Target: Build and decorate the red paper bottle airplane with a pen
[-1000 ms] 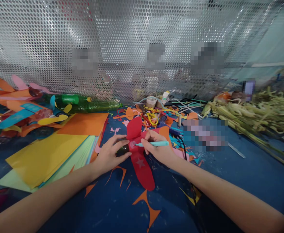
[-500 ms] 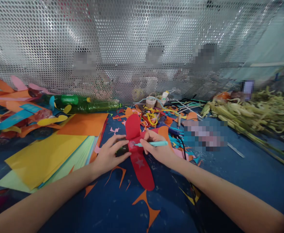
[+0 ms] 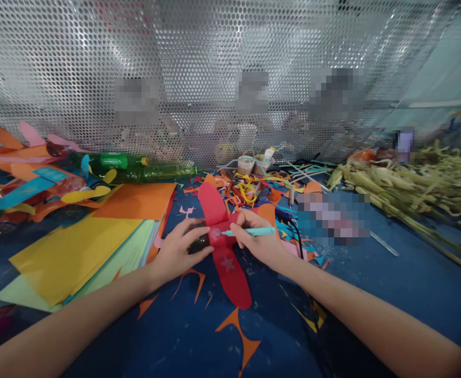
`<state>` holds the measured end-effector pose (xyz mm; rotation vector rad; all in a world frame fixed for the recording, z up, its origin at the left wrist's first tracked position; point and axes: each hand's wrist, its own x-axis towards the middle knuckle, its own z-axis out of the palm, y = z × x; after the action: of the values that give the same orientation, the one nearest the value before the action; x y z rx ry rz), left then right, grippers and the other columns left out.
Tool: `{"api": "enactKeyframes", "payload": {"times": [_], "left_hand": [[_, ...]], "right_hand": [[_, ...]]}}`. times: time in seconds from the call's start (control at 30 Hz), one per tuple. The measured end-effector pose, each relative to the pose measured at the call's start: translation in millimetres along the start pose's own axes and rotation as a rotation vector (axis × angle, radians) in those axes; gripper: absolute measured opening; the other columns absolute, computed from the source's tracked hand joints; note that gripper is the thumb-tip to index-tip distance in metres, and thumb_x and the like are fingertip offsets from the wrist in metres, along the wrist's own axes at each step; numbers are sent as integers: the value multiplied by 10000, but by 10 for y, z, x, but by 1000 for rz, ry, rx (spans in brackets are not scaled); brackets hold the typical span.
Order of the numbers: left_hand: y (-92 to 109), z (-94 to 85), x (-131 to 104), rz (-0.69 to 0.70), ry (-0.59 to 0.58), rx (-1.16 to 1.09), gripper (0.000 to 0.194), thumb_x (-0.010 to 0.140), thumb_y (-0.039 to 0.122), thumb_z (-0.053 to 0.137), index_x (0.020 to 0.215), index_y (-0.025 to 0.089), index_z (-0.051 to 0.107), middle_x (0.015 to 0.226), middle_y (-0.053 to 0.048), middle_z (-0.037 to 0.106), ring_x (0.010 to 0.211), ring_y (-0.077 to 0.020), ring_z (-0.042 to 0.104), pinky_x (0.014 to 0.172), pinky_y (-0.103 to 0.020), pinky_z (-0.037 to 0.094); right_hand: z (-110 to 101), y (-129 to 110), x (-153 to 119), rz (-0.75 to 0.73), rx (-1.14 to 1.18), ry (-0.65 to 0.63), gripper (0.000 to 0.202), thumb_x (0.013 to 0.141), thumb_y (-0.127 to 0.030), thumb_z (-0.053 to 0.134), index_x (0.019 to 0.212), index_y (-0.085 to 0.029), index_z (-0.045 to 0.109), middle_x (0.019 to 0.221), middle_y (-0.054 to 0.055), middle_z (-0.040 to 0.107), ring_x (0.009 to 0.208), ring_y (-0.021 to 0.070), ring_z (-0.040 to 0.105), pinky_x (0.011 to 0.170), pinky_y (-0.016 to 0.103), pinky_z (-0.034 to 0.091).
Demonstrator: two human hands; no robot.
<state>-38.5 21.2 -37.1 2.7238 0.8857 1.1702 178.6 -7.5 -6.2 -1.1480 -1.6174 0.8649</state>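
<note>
At far left, finished-looking plane shapes with orange, pink, blue and yellow paper parts (image 3: 49,181) are grouped on the blue table (image 3: 175,341). Just behind them and to their right, green bottles (image 3: 136,167) lie on their sides near the perforated metal screen (image 3: 199,63). Next is a fanned stack of yellow, orange and pale green paper (image 3: 76,252). The left hand (image 3: 179,247) has thumb and fingers closed around the dark bottle end (image 3: 199,240) of the red paper plane (image 3: 230,273), which is located at the centre of the table, wings spread, a pale star on the nearer wing. The right hand (image 3: 256,236) grips a light-blue pen (image 3: 254,231) between thumb and fingers, its tip at a pale mark on the plane's red middle. Mixed paper scraps (image 3: 250,184) lie beyond, with cups (image 3: 245,165) behind. At far right, pale green husks (image 3: 404,181) are heaped.
</note>
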Motion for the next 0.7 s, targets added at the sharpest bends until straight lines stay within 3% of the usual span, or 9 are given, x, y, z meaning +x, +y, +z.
{"api": "enactKeyframes", "payload": {"times": [0.7], "left_hand": [[3, 1, 2, -20, 5, -36, 296, 831, 306, 631, 1114, 244, 569, 1127, -94, 569, 1051, -236, 584, 848, -401, 525]], "right_hand": [[-9, -18, -12, 5, -16, -12, 216, 847, -259, 523, 656, -221, 430, 464, -70, 476, 419, 93, 432, 447, 224, 315]]}}
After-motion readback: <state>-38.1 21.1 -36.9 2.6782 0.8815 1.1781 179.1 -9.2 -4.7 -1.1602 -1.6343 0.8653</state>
